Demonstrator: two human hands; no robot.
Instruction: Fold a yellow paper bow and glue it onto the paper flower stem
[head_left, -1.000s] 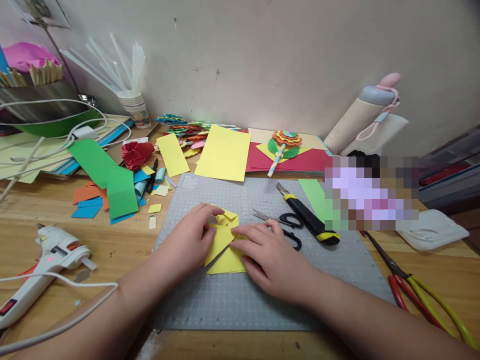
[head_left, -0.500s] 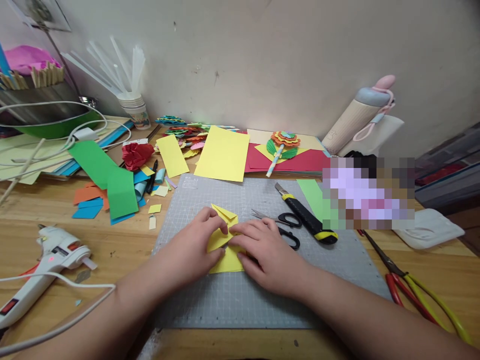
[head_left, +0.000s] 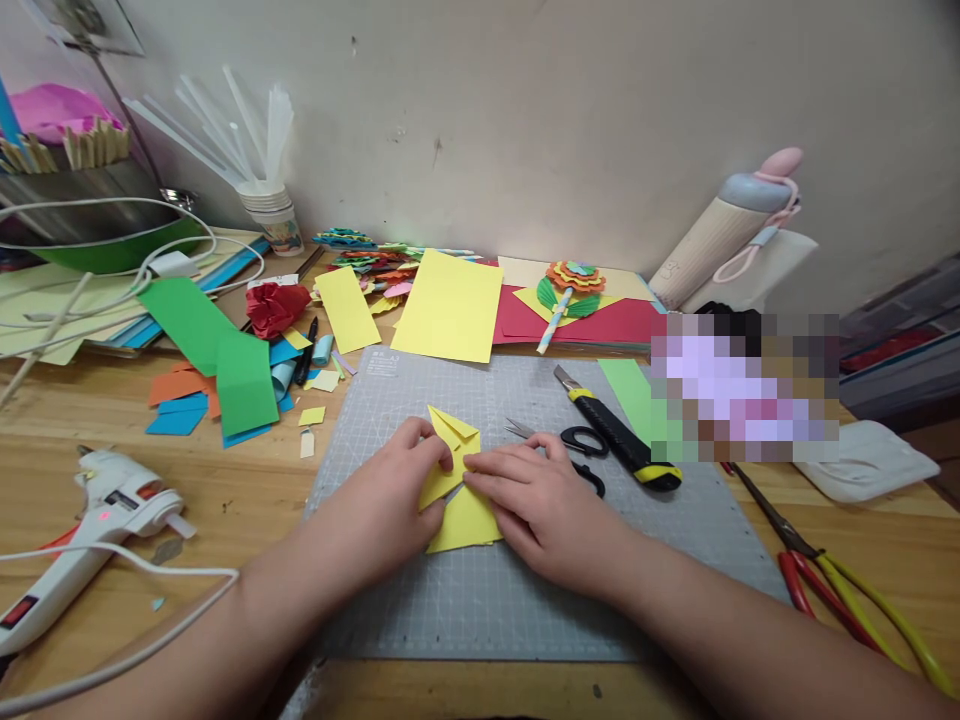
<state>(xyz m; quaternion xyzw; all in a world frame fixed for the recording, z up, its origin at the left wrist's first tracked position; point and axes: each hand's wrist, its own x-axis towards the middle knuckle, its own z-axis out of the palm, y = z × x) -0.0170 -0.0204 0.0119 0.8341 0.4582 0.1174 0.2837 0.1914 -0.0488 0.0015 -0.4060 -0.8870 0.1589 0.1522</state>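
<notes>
A folded piece of yellow paper (head_left: 465,520) lies on the grey cutting mat (head_left: 397,610), with a pointed flap at its top and a slanting gap between its folded layers. My left hand (head_left: 409,485) grips its left side, fingers curled on top and thumb close to the gap. From the right, my right hand (head_left: 547,510) holds the paper's edge; its fingers lie across the top and the thumb is at the lower side. Black-handled scissors (head_left: 585,440) are just beyond my right hand, partly covered by it. A black and yellow utility knife (head_left: 626,430) lies to their right.
A glue gun (head_left: 124,520) with a white cord is at left. Green paper strips (head_left: 247,385), scraps and red crumpled paper (head_left: 276,306) lie back left. Yellow sheets (head_left: 450,305) and a paper flower (head_left: 574,290) are behind the mat. Red and yellow-handled pliers (head_left: 806,550) lie at right.
My right hand has slid slightly right along the yellow paper, so more of its lower part and the gap show. My left hand keeps its hold. The view has shifted slightly.
</notes>
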